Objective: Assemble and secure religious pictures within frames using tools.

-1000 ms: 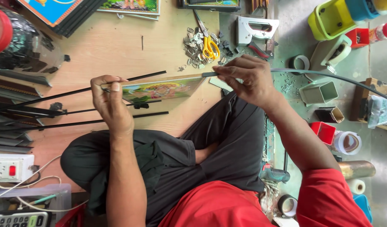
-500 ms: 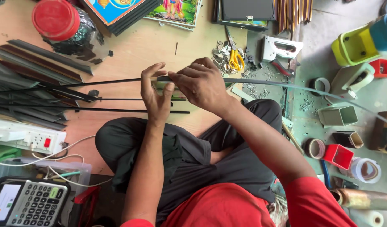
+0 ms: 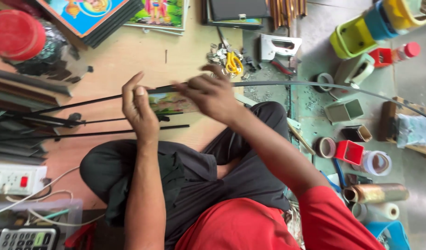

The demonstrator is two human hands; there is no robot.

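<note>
Both hands grip a small colourful picture (image 3: 173, 102) held above the lap: the left hand (image 3: 140, 111) pinches its left end, while the right hand (image 3: 213, 92) closes over its right end. Thin black strips (image 3: 106, 134) lie beneath on the floor (image 3: 129, 55). Yellow scissors (image 3: 232, 62) sit farther off, and a stapler (image 3: 278, 47) lies right of them.

Your left hand (image 3: 140, 111) is up at about 10 o'clock, fingers curled in a pinch. Your right hand (image 3: 213, 95) sits just beside it toward 12 o'clock, fingers bent, arm stretched out.
</note>
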